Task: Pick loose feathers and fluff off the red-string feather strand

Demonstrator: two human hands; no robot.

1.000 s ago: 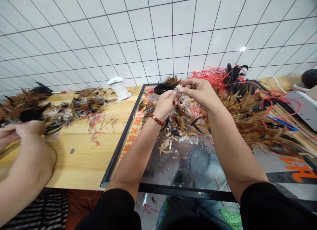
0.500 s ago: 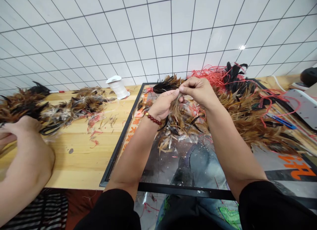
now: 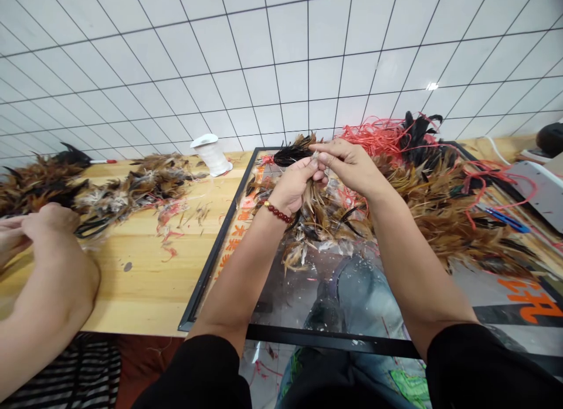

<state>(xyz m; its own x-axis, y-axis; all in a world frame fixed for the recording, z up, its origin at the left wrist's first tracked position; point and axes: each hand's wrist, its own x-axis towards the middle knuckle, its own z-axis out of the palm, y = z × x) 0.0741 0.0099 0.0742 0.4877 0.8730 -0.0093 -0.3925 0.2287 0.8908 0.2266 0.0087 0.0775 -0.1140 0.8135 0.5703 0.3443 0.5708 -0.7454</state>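
Right hand has straightened its forefinger, pinching brown, pale-tipped feathers with left hand.
Black, pink-ended bundle lies gathered at ten o'clock; loose brown plumes remain at four.

The pale tuft in the left fingers is too small to make out; whether the right fingers grip it is unclear. The left edge crops a co-worker's hand and a feather pile; the right, a black object.
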